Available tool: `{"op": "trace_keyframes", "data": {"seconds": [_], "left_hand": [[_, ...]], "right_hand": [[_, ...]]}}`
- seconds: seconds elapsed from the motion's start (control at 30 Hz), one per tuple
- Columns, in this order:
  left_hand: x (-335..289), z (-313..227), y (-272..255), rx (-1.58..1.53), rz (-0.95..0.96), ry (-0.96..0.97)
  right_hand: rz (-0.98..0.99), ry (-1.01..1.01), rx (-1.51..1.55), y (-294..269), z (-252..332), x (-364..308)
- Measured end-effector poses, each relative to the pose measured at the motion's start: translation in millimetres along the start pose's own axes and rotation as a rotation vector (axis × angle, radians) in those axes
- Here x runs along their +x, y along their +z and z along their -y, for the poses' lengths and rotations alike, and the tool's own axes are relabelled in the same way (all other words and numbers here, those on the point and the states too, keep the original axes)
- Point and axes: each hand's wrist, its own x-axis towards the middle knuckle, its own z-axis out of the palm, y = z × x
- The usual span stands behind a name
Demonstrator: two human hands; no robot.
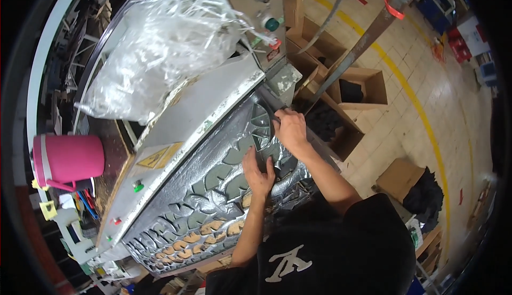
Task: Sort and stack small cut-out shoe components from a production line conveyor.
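A silvery, wrinkled sheet (184,195) lies on the machine's bed, with many curved shapes cut from it; grey-green and tan patches show through. At its far end rests a cutting die (260,124), a dark half-round frame with thin cross-bars. My right hand (292,131) has its fingers curled over the right edge of this die. Just nearer to me, my left hand (258,176) lies on the sheet, thumb and fingers apart, holding nothing. Its fingertips are close to the die's lower tip; I cannot tell whether they touch it.
Behind the bed stands a pale machine beam (197,95) with a clear plastic bag of strips (160,44) on top. A control panel (256,7) rises at the back. A pink jug (69,159) stands left. Cardboard boxes (364,88) with dark pieces sit right of the bed.
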Motion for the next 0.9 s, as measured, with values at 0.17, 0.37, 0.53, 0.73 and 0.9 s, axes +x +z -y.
{"op": "trace_keyframes", "data": {"seconds": [0.17,0.37,0.53,0.73,0.9], "left_hand": [[-1,-1,5,0.003,0.015,0.001],[6,-6,2,-0.173,-0.101,-0.205],[11,6,5,-0.074,-0.1,-0.208],[16,2,6,-0.073,-0.119,-0.199],[18,1,2,-0.096,-0.198,-0.181]], "right_hand": [[-0.156,-0.173,-0.02,10,-3,-28],[-0.077,-0.281,0.123,-30,6,-29],[0.198,-0.467,0.175,-21,-13,-23],[0.154,-0.513,0.177,-5,-19,-18],[0.109,-0.542,0.119,-1,-18,-20]]}}
